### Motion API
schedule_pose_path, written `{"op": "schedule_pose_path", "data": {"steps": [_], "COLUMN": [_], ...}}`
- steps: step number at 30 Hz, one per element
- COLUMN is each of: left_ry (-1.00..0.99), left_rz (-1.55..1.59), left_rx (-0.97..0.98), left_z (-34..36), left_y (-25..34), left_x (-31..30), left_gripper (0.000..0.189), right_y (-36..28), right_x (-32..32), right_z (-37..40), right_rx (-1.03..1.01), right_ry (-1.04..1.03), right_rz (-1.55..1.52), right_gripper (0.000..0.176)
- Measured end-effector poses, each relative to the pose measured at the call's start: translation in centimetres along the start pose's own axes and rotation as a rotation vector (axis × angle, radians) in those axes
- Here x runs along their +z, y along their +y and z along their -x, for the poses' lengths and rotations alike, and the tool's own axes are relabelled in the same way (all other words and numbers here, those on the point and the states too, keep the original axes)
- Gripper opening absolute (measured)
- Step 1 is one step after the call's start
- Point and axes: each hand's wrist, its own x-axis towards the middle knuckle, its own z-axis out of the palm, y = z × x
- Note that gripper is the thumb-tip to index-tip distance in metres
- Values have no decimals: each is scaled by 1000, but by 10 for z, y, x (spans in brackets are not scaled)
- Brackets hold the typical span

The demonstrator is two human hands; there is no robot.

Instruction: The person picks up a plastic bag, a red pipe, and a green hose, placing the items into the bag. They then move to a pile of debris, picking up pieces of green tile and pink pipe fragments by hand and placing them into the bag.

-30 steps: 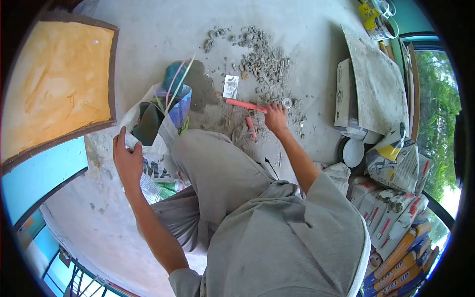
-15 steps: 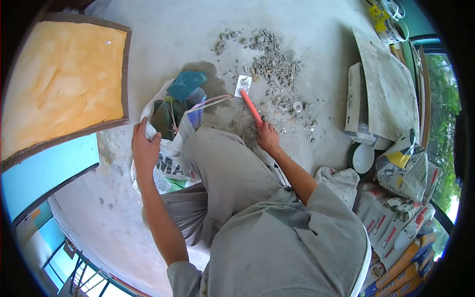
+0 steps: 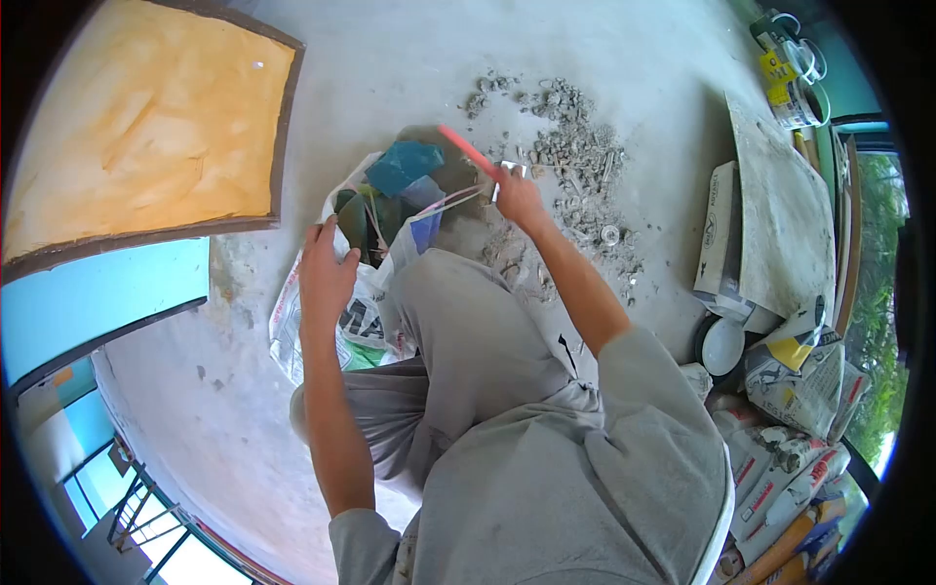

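Note:
My left hand (image 3: 327,268) is closed on the edge of a white printed sack (image 3: 375,312), keeping its mouth spread. Inside the sack lie teal and dark green sheet-like pieces (image 3: 402,168), and a pale strap (image 3: 448,207) sticks out to the right. In my right hand (image 3: 520,198) is a slim red stick (image 3: 468,149), pointing up and to the left toward the sack. A small white flat piece (image 3: 511,170) shows right at the right fingers, partly covered by them. Grey rubble (image 3: 580,146) lies scattered on the floor just beyond that hand.
An orange panel with a brown frame (image 3: 283,146) stands at the left. On the right, a dusty board (image 3: 785,205) leans over a carton (image 3: 719,234), near a white bowl (image 3: 722,346) and several stacked bags (image 3: 770,478). Buckets (image 3: 798,102) stand at the upper right.
My right hand has moved up to the white piece, and the red stick has swung from pointing at that piece to pointing left over the floor. My left hand stays on the sack.

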Motion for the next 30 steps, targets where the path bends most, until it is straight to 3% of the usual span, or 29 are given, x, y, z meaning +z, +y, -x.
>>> {"op": "schedule_pose_path", "data": {"steps": [2,5,11,14,17,21,27,29,30], "left_ry": [-27,37,-45,-52,-60,-85,-43,-59,-18], "left_rz": [18,-39,62,8,17,14,35,119,147], "left_rx": [-33,70,-64,-36,-27,-44,-61,-174,-110], "left_z": [1,0,-1,-3,-3,-3,2,7,7], "left_y": [5,-8,0,3,6,1,-3,16,1], "left_x": [-2,7,0,1,1,7,6,-4,1], "left_gripper": [56,56,57,57,58,60,56,56,56], "right_y": [-17,-37,-60,-46,-40,-86,-180,-178,-171], "right_x": [-2,-1,-50,-54,-32,0,21,23,22], "right_z": [-37,-54,10,10,7,2,-1,0,2], "right_rx": [8,-127,-591,-449,-536,-756,-863,-862,-851], "right_ry": [-59,-194,-524,-416,-250,-180,-166,-130,-100], "right_rz": [80,193,247,127,66,-7,-179,-279,-321], "right_gripper": [36,35,35,37,32,23,48,55,58]}}
